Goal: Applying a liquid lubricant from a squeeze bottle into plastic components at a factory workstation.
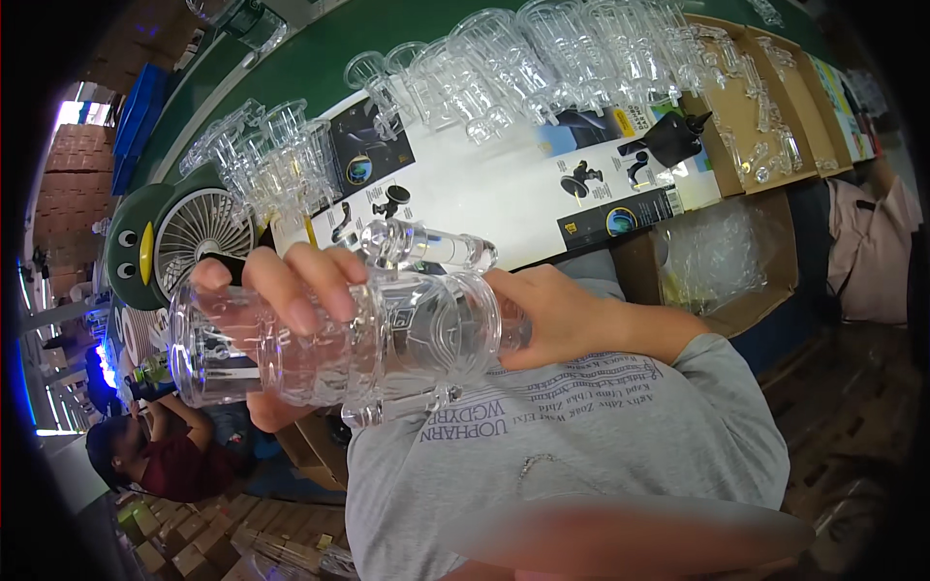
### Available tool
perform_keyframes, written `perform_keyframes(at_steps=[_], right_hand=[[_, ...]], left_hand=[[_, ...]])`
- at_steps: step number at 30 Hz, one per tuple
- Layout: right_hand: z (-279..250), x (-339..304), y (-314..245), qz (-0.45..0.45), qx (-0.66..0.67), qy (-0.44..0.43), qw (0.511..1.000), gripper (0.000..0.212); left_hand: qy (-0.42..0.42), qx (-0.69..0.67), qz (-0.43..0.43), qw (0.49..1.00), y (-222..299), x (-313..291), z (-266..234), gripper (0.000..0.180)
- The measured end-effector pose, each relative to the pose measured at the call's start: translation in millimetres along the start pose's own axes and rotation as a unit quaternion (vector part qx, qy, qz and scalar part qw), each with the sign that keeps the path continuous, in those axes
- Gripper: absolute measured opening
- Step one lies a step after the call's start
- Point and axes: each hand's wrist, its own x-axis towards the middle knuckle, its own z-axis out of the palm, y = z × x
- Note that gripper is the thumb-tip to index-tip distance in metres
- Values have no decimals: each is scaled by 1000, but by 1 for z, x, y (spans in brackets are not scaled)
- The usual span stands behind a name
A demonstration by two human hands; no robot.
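Vessel spans left grip, right grip; cardboard bare toward near edge.

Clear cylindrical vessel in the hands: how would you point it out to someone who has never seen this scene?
Start at the grey T-shirt low in the head view. Above its left part, the clear cylindrical vessel lies sideways between the left hand and right hand. Unlike the clear vessels grouped on the green table, it is hand-held and looks far larger.
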Motion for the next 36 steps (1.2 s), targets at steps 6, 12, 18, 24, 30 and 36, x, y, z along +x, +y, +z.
perform_keyframes(at_steps=[6,12,18,24,30,36], right_hand=[[9,1,4,22,-26,99,995,51],[0,3,6,31,96,12,995,42],[-19,11,-3,34,18,22,999,54],[-48,18,2,-210,-126,300,922,50],[-47,-9,57,-123,-157,301,932,20],[-53,-8,91,-43,-250,332,908,12]], left_hand=[[41,87,51,994,-8,0,22,78],[65,81,20,994,-10,-3,16,78],[-3,80,-8,997,6,10,8,83],[-59,256,3,965,72,54,11,71],[-136,623,171,751,24,205,-53,42],[-175,795,57,578,-145,280,-135,56]])
